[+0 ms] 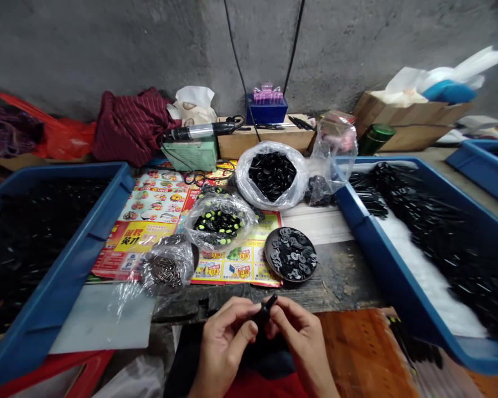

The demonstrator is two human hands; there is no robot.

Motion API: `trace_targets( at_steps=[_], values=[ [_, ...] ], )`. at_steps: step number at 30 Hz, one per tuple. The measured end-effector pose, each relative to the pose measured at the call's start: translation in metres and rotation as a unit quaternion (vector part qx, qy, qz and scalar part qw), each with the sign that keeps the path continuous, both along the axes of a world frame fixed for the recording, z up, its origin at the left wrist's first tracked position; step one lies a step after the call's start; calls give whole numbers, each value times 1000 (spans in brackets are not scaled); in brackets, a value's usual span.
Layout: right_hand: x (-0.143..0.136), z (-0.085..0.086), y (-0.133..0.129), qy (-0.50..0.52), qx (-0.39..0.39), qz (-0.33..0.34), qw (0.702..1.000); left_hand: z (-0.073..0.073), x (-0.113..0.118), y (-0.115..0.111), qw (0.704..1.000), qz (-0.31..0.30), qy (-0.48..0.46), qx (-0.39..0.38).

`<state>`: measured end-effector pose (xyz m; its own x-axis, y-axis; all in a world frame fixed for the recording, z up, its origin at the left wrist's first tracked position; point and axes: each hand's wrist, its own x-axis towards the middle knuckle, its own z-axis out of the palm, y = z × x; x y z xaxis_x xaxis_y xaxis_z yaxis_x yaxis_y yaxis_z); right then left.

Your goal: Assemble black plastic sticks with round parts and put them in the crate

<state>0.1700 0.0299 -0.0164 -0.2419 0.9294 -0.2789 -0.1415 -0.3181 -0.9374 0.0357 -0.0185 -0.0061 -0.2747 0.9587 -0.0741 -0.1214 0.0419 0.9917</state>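
Observation:
My left hand point(229, 338) and my right hand point(299, 338) meet just off the bench's near edge, over my lap. Between their fingertips they pinch a black plastic part point(267, 309) with a narrow, rounded tip pointing up and away. Its lower portion is hidden by my fingers, so its exact kind cannot be made out. Straight ahead of my right hand stands a round dish point(291, 255) of flat black pieces. Beyond my left hand are a plastic-lined bowl of small metal screws point(168, 273) and a bag of black pieces with yellow-green spots point(221, 225).
A larger bag of black discs point(273, 174) sits farther back. Blue bins point(367, 235) of long black parts flank the bench, the left bin point(72, 276) also full. An electric screwdriver point(203, 131) lies on a green box point(193, 153). Two cables point(294, 47) hang by the wall.

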Motion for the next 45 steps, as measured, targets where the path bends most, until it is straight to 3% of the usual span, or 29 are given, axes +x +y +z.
trace_targets(
  at_steps=[14,25,32,37,45],
  values=[
    [-2,2,0,6,-20,-24,1000,-1,1,1,999,9,-24,-35],
    [3,2,1,-4,8,49,999,-2,3,-1,999,-3,-38,-36],
    [1,5,3,17,-21,10,1000,-1,3,0,999,2,-26,-36],
    [3,0,3,20,-25,22,999,-1,2,0,999,10,-19,-41],
    [1,-6,-5,-11,7,-24,1000,-2,4,-2,999,-4,-40,-34]
  ],
)
